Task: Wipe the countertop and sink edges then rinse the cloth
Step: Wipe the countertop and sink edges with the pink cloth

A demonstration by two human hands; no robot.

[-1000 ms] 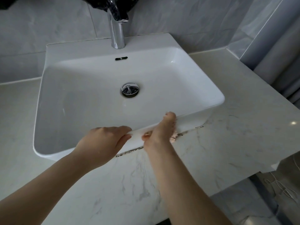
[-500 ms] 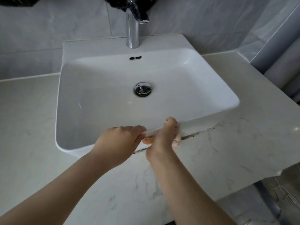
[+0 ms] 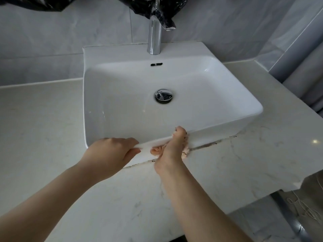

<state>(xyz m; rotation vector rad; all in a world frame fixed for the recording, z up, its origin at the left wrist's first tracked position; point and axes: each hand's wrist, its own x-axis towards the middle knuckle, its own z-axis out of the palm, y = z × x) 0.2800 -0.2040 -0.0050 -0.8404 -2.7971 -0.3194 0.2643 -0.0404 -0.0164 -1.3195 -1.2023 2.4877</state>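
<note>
The small pink cloth is at the front edge of the white sink, near the middle, just above the counter. The right hand holds it tight against the sink's front wall. One finger tip reaches up onto the rim. Bits of cloth stick out on both sides of this hand, but the rest is hidden under it. You cannot see most of this hand's fingers.

The left hand is just beside it, to the left. Its fingers bend over the sink's front rim and grip it, and their tips are hidden inside.

A dark dirty line runs where the sink meets the counter. The tap stands at the back edge, and its top is hidden by a black bag.
</note>
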